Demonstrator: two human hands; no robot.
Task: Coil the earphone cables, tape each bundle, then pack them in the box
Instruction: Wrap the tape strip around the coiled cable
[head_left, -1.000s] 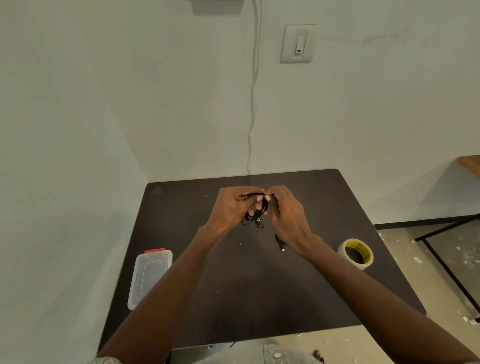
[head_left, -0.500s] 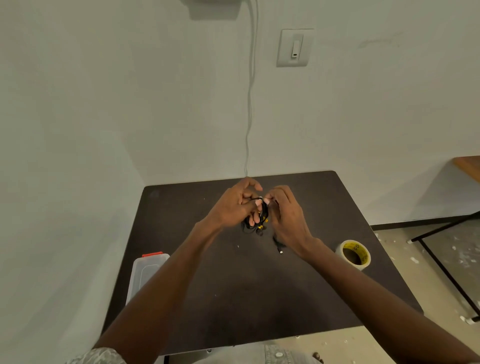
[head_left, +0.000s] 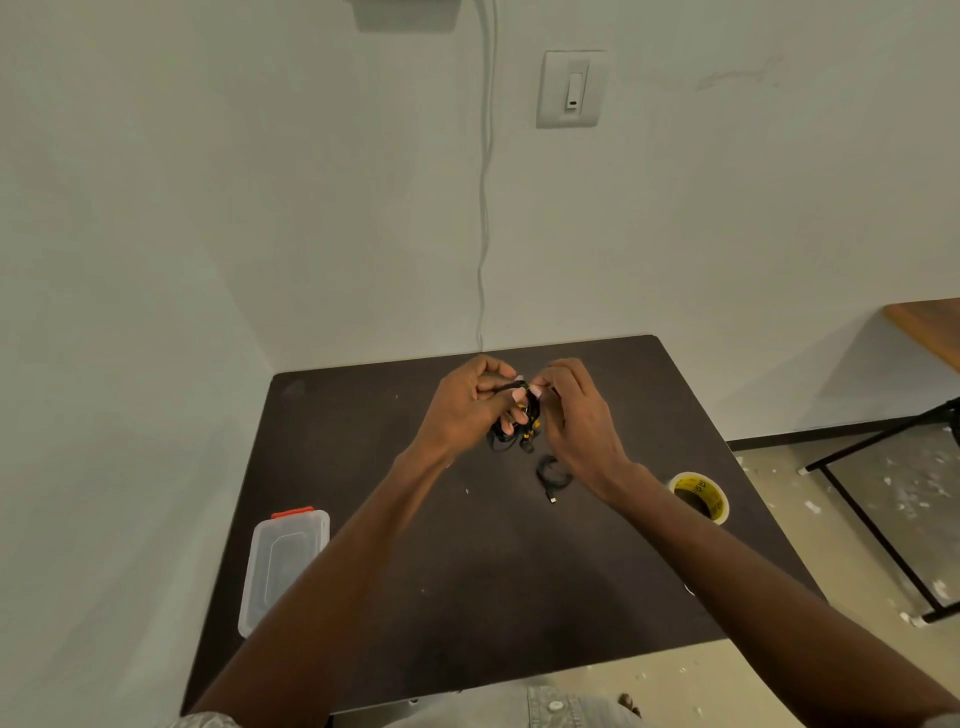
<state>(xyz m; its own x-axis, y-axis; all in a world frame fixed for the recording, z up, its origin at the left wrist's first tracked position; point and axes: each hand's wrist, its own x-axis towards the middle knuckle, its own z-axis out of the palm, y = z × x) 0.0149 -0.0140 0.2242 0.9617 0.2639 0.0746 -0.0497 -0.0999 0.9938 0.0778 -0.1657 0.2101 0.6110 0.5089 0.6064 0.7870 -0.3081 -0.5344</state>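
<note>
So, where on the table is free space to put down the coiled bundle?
Bare table lies between the plastic box and the tape roll, near the front edge. The far left corner is also bare. It is crowded around both hands, where the earphone cable hangs.

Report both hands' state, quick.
Left hand: closed on the black earphone cable bundle.
Right hand: fingers pinching the same bundle at its top.

Your surroundings | dark table (head_left: 467, 597) stands in the corner against pale walls | white wall switch (head_left: 571, 89) sits above it | thin white cord (head_left: 485, 208) hangs down the wall to the table's far edge | wooden tabletop (head_left: 930, 327) on black metal legs (head_left: 872, 525) stands at your right | speckled floor (head_left: 909, 499) beneath
</note>
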